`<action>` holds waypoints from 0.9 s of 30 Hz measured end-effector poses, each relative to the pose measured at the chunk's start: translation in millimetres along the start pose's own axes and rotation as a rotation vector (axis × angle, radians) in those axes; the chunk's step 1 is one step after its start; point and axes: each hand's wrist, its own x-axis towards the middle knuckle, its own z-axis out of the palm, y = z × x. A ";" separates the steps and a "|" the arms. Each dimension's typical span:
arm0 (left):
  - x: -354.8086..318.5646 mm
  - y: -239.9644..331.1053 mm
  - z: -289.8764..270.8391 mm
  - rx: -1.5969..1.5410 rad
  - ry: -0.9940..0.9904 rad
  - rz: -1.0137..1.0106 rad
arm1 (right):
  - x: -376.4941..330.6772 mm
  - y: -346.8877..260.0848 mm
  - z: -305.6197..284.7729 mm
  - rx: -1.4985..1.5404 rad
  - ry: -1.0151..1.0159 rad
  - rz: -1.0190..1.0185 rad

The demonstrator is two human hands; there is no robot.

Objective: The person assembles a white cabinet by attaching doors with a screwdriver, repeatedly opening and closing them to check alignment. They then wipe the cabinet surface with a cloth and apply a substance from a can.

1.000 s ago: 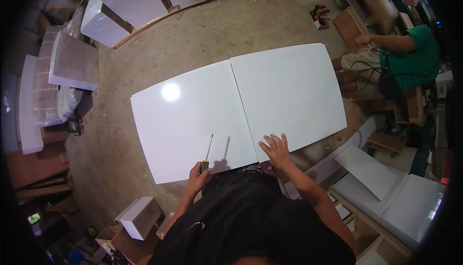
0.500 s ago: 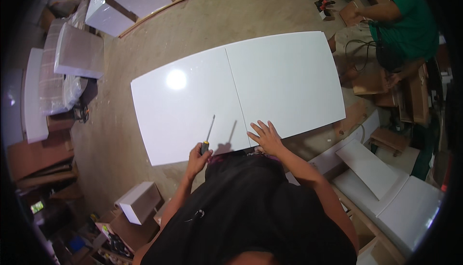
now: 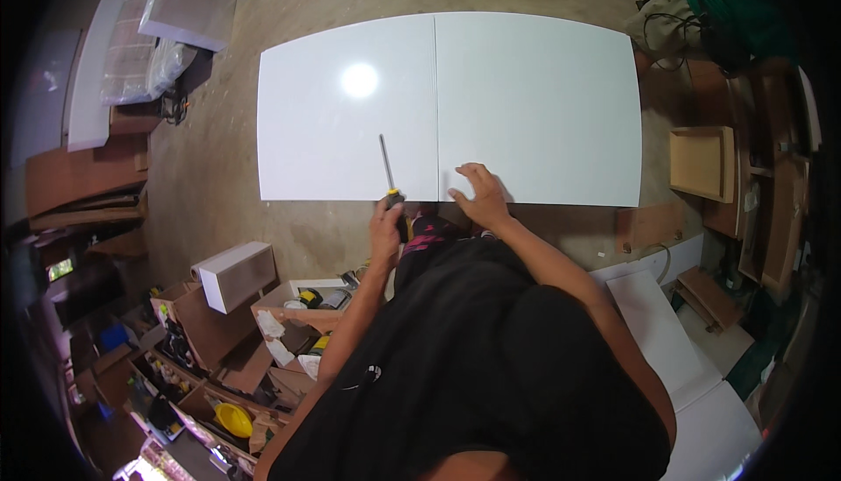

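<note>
A screwdriver (image 3: 392, 194) with a black and yellow handle is gripped in my left hand (image 3: 384, 230), its long shaft pointing away from me. Below it, in front of me, lies a broad white cabinet front with a left panel (image 3: 315, 144) and a right panel (image 3: 547, 104), split by a narrow seam. My right hand (image 3: 484, 201) has its fingers spread and slightly bent over the right panel's near edge, close to the seam. Whether its fingertips touch the surface I cannot tell. A round light glares off the left panel.
At far right a person in a green shirt (image 3: 745, 12) is partly cut off. Near them stands a wooden drawer box (image 3: 701, 164). White boards (image 3: 666, 332) lie right of me. To the left are a white box (image 3: 236, 275), tool-filled crates and a wrapped stack (image 3: 131, 65).
The view has shifted, so the white panels sit higher and straighter in it. My right hand's fingers are more bent. The screwdriver stays in my left hand, its tip now leaning leftward.
</note>
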 end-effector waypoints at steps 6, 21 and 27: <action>-9.4 -23.5 96.0 0.321 -0.110 0.240 | -32.4 -20.5 -12.3 0.913 -0.103 0.254; 60.1 -95.8 -39.4 -0.552 0.240 -0.573 | -35.4 23.3 -51.0 0.869 0.531 0.683; 84.4 -54.8 -23.7 -0.717 0.168 -0.812 | 0.5 31.5 -32.3 0.785 0.638 0.714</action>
